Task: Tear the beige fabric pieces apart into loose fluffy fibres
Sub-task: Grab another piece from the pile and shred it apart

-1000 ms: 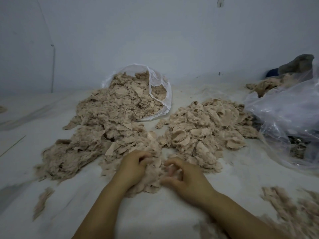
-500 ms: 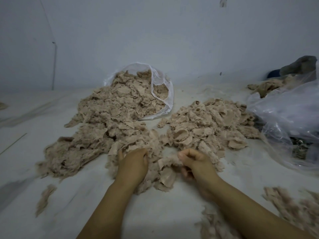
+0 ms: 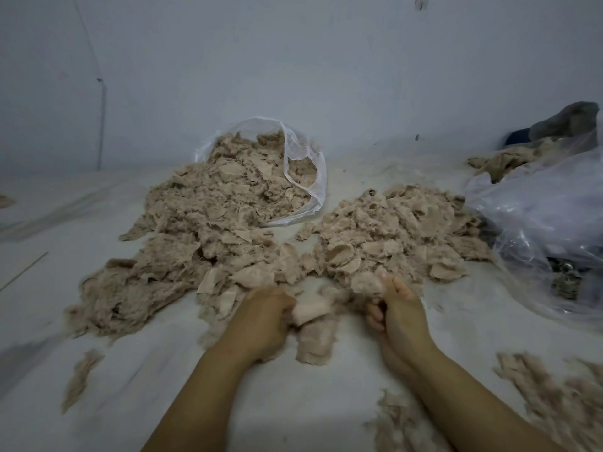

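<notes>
Two heaps of beige fabric pieces lie on the white surface: a large left heap (image 3: 195, 243) spilling from a clear bag (image 3: 303, 177), and a right heap (image 3: 391, 236). My left hand (image 3: 261, 321) grips one end of a pale beige fabric piece (image 3: 310, 313) just in front of the heaps. My right hand (image 3: 396, 305) grips a fluffy tuft (image 3: 365, 283) pulled away to the right. Thin stretched fibres run between the two hands. A torn fluffy clump (image 3: 315, 344) lies under the piece.
A large crumpled clear plastic bag (image 3: 548, 230) sits at the right with dark items inside. Loose fluffy fibres (image 3: 554, 393) lie at the near right and a small strip of fibre (image 3: 81, 376) at the near left. A grey wall stands behind.
My hands have drawn apart, the right one moving right with a tuft, and the fabric between them has stretched and torn. The left hand stayed nearly in place.
</notes>
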A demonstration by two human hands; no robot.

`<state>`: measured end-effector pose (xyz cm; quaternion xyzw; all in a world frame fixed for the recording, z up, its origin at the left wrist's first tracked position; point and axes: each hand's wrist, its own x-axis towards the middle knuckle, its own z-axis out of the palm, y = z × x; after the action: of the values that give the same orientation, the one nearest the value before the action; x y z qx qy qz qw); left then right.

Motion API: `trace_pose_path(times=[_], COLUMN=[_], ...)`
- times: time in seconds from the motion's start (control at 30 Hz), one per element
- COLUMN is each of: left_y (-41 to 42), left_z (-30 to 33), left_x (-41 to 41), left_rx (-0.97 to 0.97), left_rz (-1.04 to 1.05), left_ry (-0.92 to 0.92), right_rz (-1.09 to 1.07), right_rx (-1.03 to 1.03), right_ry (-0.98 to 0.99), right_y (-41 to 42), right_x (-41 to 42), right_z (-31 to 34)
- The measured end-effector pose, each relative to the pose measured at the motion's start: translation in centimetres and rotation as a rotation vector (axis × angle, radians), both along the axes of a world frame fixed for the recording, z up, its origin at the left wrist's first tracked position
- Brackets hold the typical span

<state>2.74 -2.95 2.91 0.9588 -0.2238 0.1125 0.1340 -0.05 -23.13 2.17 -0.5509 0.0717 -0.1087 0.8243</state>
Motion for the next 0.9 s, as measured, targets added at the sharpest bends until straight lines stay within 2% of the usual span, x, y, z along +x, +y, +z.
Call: trace_pose_path(times=[0.07,0.13,0.3,0.4,0.6,0.7,0.77,0.83,0.9], left_y=[0.9,0.8,-2.5,-3.6,-3.7,-3.6,-3.7,-3.9,-4.0], left_z=[0.1,0.1,0.7,0.2,0.6,0.8,0.5,0.2,0.3], left_x=[0.3,0.0,-1.8,-2.1,-2.1,-2.2,-2.3,-2.3,-2.3], left_rx=[-0.017,-0.09,-0.594,-0.723,-1.026,-1.084,-1.008,-0.948,-1.037], left_rz=[0.012,-0.04,-0.3,-0.249,-0.101,-0.128,-0.162,-0.119,-0.079], left_ry=[0.041,0.068,0.091,0.035,0.27,0.326,0.39,0.338,0.315], right_rz=[-0.008,0.072,0.301,0.341,0.317,0.283,0.267,0.249,0.245], right_rx=[-0.016,-0.058,-0.051,-0.12,-0.345,-0.307,-0.287,-0.312,-0.287], right_ry=[-0.003,0.047,0.091,0.062,-0.036,-0.034,-0.038,-0.042,-0.018], right_y=[-0.5,-0.1,1.0,0.9,1.0,1.1,1.2,1.4,1.4], right_x=[0.0,-0.3,-0.7,-1.0,-1.3,-1.3,-1.4,-1.5,-1.4], right_z=[0.0,-0.1,0.0,-0.2,-0.3,-0.6,-0.4,-0.2,-0.2])
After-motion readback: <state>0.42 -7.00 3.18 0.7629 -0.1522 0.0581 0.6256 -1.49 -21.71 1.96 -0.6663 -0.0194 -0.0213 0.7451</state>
